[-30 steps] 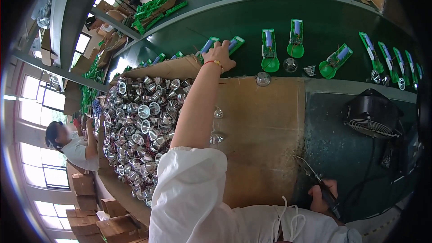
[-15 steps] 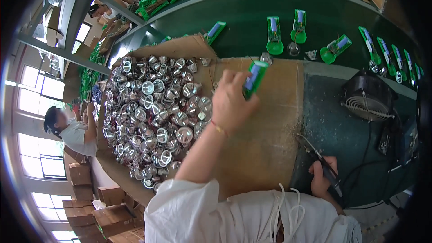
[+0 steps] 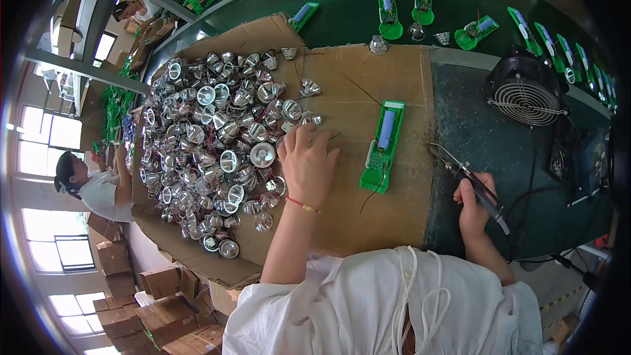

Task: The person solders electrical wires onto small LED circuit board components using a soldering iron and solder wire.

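A green plastic housing point(image 3: 374, 177) lies on the brown cardboard sheet point(image 3: 342, 223) in front of me. It holds a blue cylindrical battery point(image 3: 386, 129) and a small circuit board, and thin dark wires stick out at both ends. My left hand point(image 3: 305, 165) is at the right edge of a heap of silvery reflector cups point(image 3: 227, 125), fingers spread and pointing away from me; no held thing shows in it. On the right, my right hand point(image 3: 474, 205) grips the dark handle of a soldering iron point(image 3: 485, 196), whose metal tip points to the cardboard's right edge.
A black fan point(image 3: 526, 95) with a wire guard stands at the right, cables beside it. More green housings point(image 3: 389, 18) lie along the far green bench, some beside reflector cups. Cardboard walls point(image 3: 197, 266) border the heap. Two people point(image 3: 98, 184) sit at the left, near stacked boxes point(image 3: 174, 319).
My left hand has let go of the green housing, which now lies on the cardboard. That hand has moved left to the reflector heap. The right hand keeps the soldering iron.
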### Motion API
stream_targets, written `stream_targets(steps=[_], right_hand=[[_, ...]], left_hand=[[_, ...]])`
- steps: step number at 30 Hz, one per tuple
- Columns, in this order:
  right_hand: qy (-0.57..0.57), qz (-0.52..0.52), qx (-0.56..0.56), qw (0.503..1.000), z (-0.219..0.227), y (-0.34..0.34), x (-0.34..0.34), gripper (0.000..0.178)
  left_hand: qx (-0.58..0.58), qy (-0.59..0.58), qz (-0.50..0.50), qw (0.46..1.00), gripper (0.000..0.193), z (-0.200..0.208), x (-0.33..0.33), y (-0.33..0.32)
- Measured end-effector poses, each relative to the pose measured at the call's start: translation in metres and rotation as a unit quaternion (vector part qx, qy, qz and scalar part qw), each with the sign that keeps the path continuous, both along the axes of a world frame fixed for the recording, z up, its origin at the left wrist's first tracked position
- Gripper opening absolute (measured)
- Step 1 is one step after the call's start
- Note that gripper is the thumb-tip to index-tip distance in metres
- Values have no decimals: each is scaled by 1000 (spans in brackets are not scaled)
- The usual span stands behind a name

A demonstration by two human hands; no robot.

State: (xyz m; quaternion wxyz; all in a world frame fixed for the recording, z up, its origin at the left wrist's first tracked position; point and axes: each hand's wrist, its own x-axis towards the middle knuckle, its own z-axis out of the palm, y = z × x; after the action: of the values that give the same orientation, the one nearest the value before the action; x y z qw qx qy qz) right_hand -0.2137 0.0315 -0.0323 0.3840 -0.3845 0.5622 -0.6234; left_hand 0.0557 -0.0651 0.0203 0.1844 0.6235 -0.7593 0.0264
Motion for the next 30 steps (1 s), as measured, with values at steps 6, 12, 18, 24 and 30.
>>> stream_targets(steps=[6,12,18,24,30], right_hand=[[10,-11,3,1000,3,3,-1,20],[30,30,-40,998,15,6,7,20],[91,138,-44,985,26,6,34,20],[74,114,-17,991,26,2,42,21],[63,113,-11,992,21,0,45,18]], left_hand=[[-50,102,-54,992,8,0,-2,-16],[267,382,16,884,14,14,-22,33],[191,376,-37,906,11,-13,-33,36],[91,307,-63,945,10,-21,-44,36],[72,299,-58,950,11,-25,-45,36]])
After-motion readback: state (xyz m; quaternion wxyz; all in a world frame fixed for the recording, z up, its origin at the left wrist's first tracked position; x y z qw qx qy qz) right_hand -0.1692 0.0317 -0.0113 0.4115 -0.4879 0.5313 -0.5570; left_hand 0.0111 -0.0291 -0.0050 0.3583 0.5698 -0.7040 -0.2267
